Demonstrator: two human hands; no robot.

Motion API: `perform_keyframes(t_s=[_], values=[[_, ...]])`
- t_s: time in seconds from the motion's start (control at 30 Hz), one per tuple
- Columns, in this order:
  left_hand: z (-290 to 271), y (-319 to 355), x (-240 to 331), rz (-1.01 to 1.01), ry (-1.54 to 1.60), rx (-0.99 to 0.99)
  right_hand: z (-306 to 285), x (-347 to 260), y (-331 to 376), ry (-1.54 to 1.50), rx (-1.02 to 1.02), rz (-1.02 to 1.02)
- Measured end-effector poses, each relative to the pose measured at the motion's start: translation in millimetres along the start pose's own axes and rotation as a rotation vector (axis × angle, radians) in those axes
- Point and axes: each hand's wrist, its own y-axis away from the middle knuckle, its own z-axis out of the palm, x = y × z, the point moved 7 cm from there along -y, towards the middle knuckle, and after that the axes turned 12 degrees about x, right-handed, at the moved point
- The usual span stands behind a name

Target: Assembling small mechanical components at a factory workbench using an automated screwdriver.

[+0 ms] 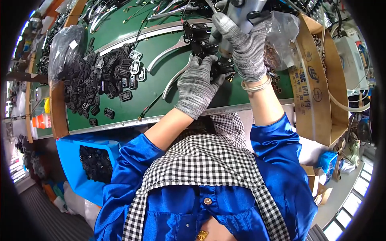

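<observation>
Both my hands wear grey knitted gloves. My left hand [196, 87] is closed around the black body of a brake lever assembly, its curved silver lever [173, 85] pointing toward me. Just beyond lies another silver lever [167, 52], joined to a black body [197, 34]. Higher and to the right, my right hand [247, 50] wraps round a grey power tool [244, 14], which looks like a power screwdriver. The tool's lower end is partly hidden by my hand. Small black rectangular covers [110, 72] are heaped left of my left hand, a few with silver faces.
The green worktop [138, 96] has a metal front edge. More levers and thin cables lie at the back. On the right stand a cardboard box [305, 92] and a clear plastic bag [283, 34]. A dark plastic bag [66, 52] sits left; a blue bin [70, 160] is below.
</observation>
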Motion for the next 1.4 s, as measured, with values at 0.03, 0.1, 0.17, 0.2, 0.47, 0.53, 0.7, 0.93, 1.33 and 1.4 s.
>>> perform_keyframes(t_s=[0.03, 0.1, 0.17, 0.2, 0.47, 0.53, 0.7, 0.93, 1.33, 1.4], values=[[0, 1, 0, 0.002, 0.009, 0.009, 4, 1, -2, 0.054, -0.030, -0.027], [0, 2, 0, -0.001, 0.016, 0.021, 12, 5, -6, 0.164, -0.090, -0.082], [1, 3, 1, 0.005, 0.025, 0.021, 9, 12, -3, 0.123, -0.079, -0.038], [1, 3, 1, 0.008, 0.029, 0.025, 9, 14, -2, 0.083, -0.066, 0.002], [-1, -3, -1, -0.030, 0.034, -0.021, 6, 17, -3, 0.023, -0.060, 0.183], [-1, -2, -1, -0.029, 0.046, -0.014, 4, 22, -5, 0.004, -0.087, 0.198], [-1, -1, 1, -0.003, 0.064, 0.023, 1, 38, -5, -0.060, -0.243, 0.277], [-1, 0, 1, -0.005, 0.080, 0.016, 1, 37, -6, -0.241, -0.300, 0.302], [2, -1, -1, 0.011, 0.094, 0.050, 3, -6, 3, 0.383, -0.241, -0.714], [5, 0, -4, -0.016, 0.096, 0.035, 2, 0, -2, 0.257, -0.253, -0.411]])
